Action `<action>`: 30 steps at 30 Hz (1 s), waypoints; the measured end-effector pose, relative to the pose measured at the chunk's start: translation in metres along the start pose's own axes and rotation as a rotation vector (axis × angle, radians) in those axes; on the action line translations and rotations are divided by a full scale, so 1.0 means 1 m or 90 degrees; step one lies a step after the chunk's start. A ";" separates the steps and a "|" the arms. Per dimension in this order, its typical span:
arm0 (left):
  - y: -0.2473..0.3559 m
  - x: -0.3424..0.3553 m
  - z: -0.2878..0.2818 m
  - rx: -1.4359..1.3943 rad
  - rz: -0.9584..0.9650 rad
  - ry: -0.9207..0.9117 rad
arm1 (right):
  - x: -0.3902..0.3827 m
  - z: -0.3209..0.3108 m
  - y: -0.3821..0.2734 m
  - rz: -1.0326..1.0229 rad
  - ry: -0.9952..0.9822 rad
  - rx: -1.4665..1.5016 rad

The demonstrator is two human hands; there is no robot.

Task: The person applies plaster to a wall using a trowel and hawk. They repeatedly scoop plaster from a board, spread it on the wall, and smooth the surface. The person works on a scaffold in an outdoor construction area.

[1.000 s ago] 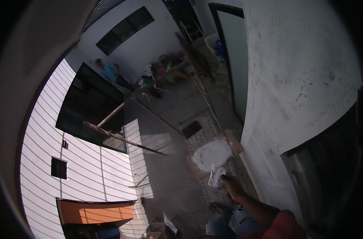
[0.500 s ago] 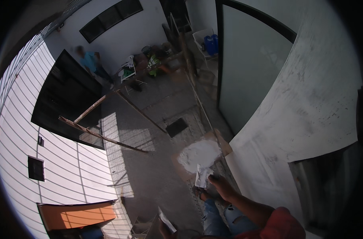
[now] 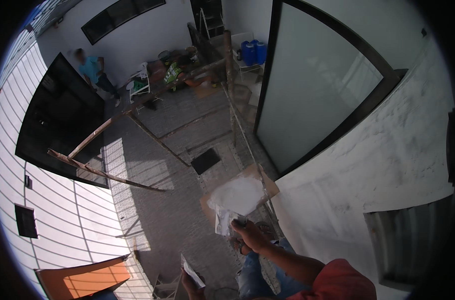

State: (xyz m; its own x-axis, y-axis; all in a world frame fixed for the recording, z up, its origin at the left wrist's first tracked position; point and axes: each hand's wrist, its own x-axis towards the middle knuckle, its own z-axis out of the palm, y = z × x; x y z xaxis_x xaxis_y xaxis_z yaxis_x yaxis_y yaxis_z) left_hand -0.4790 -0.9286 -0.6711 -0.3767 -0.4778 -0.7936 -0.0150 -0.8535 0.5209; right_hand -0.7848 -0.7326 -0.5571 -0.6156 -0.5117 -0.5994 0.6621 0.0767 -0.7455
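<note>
My right hand (image 3: 248, 234) is closed round the handle of a wide putty knife (image 3: 222, 223), its blade smeared white. The blade is by the near edge of a heap of white plaster (image 3: 239, 194), which is spread on a sheet of brown cardboard (image 3: 270, 181). Whether the blade touches the plaster, I cannot tell. Low in the picture, my left hand (image 3: 189, 285) grips a flat, white-coated blade (image 3: 192, 273), seen nearly edge-on. Its handle is hidden in the hand.
Rusty scaffold pipes (image 3: 150, 137) cross ahead of me. A patchy plastered wall (image 3: 337, 185) and framed glass panel (image 3: 317, 90) stand at the right. Farther off, one person (image 3: 93, 70) stands and another (image 3: 176, 74) crouches near blue jugs (image 3: 252, 52). An orange panel (image 3: 87, 277) lies lower left.
The view has shifted, moving the surroundings left in the picture. My right hand's putty knife has tilted, its blade now lower beside the plaster. Both hands keep their hold.
</note>
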 end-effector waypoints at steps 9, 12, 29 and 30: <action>-0.014 0.042 0.074 -0.060 -0.051 -0.007 | 0.047 -0.050 -0.033 -0.056 0.100 -0.132; -0.030 0.064 0.094 -0.070 -0.040 0.008 | 0.062 -0.072 -0.050 -0.063 0.091 -0.112; -0.084 0.238 0.158 -0.283 0.051 -0.221 | 0.165 -0.136 -0.021 -0.116 0.018 -0.091; -0.087 0.251 0.151 -0.269 0.092 -0.251 | 0.177 -0.131 -0.008 -0.142 0.039 -0.121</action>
State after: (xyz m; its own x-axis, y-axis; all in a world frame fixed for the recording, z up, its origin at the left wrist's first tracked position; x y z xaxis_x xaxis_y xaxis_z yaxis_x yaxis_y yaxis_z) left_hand -0.7124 -0.9427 -0.8682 -0.6647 -0.5507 -0.5048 0.4010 -0.8332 0.3808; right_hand -0.9552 -0.7119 -0.6950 -0.7648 -0.4822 -0.4273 0.4197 0.1304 -0.8982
